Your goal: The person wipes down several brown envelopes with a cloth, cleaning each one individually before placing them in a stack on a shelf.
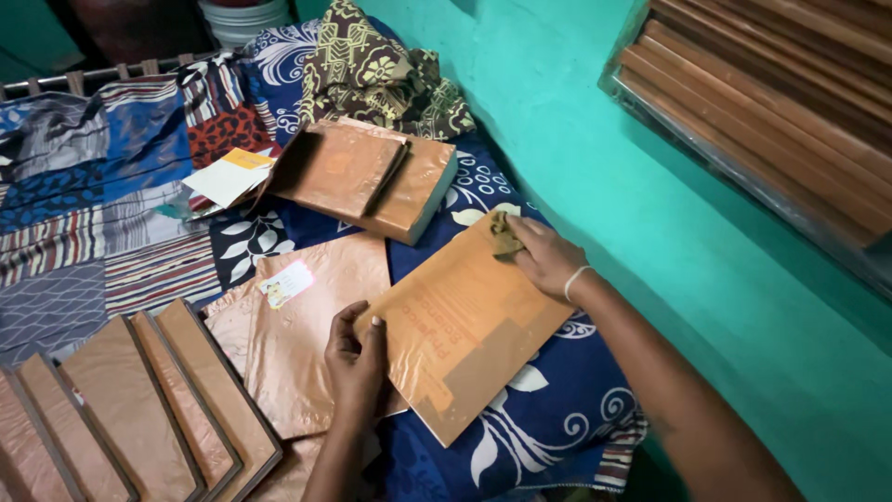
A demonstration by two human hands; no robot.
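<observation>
Fanned covered books (139, 409) lay at the bed's (557, 409) near left corner. Beside them the left hand (358, 358) gripped the near edge of a brown-wrapped book (460, 325) lying near the bed's right edge. On its far corner the right hand (544, 256) pinched a small cloth (505, 237).

Bed (557, 409) carried patchwork floral sheet (111, 186); brown-covered books (372, 177), loose brown cover sheet (297, 344), crumpled patterned cloth (372, 74) lay on it.

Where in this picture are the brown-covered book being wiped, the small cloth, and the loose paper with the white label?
brown-covered book (465, 325), head view, middle of its cover.
small cloth (505, 237), head view, the crumpled wad under the right hand's fingertips.
paper with white label (307, 344), head view, the bare brown sheet below the label.
</observation>
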